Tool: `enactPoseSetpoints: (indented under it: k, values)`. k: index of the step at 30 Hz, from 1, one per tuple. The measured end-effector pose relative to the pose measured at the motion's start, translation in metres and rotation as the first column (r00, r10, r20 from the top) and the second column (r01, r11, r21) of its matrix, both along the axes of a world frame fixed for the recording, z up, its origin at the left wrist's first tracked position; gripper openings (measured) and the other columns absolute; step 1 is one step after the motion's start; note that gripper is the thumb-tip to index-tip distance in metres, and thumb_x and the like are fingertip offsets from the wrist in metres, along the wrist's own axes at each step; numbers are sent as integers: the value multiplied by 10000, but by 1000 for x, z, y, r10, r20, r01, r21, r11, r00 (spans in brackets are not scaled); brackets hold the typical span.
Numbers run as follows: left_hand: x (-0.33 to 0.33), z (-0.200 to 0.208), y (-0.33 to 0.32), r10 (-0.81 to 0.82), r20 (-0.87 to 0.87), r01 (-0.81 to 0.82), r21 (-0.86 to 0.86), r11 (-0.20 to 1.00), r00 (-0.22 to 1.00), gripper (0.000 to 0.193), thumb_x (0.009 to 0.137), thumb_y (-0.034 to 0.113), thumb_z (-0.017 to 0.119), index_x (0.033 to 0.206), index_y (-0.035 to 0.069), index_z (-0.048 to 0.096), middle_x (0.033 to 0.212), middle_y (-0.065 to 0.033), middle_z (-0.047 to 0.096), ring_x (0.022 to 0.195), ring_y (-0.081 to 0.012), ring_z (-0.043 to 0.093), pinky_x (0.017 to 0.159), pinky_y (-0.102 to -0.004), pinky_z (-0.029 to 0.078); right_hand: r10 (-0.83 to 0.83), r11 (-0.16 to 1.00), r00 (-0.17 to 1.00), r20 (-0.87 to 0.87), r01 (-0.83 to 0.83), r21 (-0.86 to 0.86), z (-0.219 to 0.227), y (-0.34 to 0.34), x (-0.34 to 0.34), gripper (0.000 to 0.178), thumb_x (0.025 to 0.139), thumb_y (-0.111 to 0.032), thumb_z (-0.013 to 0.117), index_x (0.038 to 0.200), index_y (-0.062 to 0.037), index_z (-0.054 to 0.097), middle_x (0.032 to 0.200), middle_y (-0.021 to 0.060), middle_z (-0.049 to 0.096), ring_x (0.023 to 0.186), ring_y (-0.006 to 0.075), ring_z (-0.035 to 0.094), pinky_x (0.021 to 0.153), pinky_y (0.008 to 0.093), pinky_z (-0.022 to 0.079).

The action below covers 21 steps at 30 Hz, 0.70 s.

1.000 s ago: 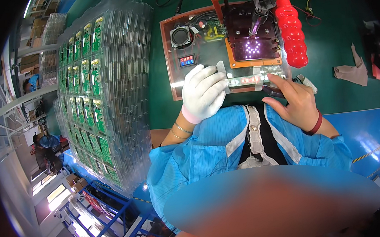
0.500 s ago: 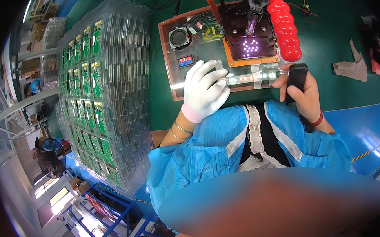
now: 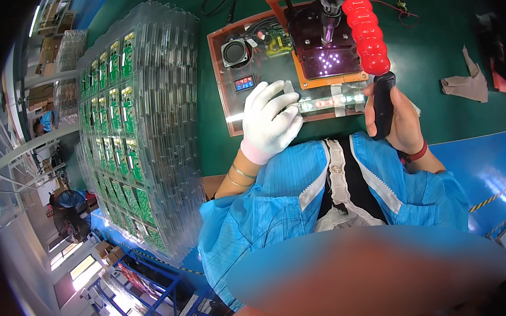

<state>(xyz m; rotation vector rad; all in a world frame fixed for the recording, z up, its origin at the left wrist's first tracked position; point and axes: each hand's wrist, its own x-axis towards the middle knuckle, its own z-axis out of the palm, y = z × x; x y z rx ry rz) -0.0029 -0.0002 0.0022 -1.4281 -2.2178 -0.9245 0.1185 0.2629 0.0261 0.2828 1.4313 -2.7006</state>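
Note:
My left hand, in a white glove, lies with its fingers stretched out over the front left part of a flat test fixture. Its fingertips are beside the left end of a lit LED strip. Bare, my right hand grips a black handheld device, perhaps a remote control, upright at the fixture's front right corner. Just above that device hangs the rounded end of a red ribbed handle. Behind the strip, small white lights glow on a dark panel in an orange frame.
A tall stack of clear plastic trays with green circuit boards stands at the left. The fixture also carries a speaker and a small digital meter. A beige cloth piece lies on the green tabletop at right.
My right hand has turned the black device more upright and brought it closer to the red handle. The meter's reading has changed. My left hand stays almost where it was.

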Motion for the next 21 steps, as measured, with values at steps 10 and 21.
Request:
enactPoseSetpoints:
  k: [10, 21]
  values:
    - [0, 19, -3, -16, 207, 3, 64, 998, 978, 150, 757, 63, 663, 891, 1, 689, 1004, -128, 734, 1044, -360, 667, 989, -485, 512, 67, 967, 997, 37, -56, -250, -8, -2, -3, 478, 1122, -448, 278, 1039, -55, 538, 565, 67, 551, 377, 165, 465, 412, 302, 413]
    - [1, 10, -2, 31, 168, -64, 196, 978, 985, 146, 749, 80, 656, 879, 20, 684, 1001, -88, 718, 991, -310, 648, 945, -451, 504, 62, 942, 996, 57, -40, -332, -7, -6, -5, 477, 1122, -470, 289, 984, -81, 527, 522, 35, 512, 336, 143, 426, 369, 292, 384]
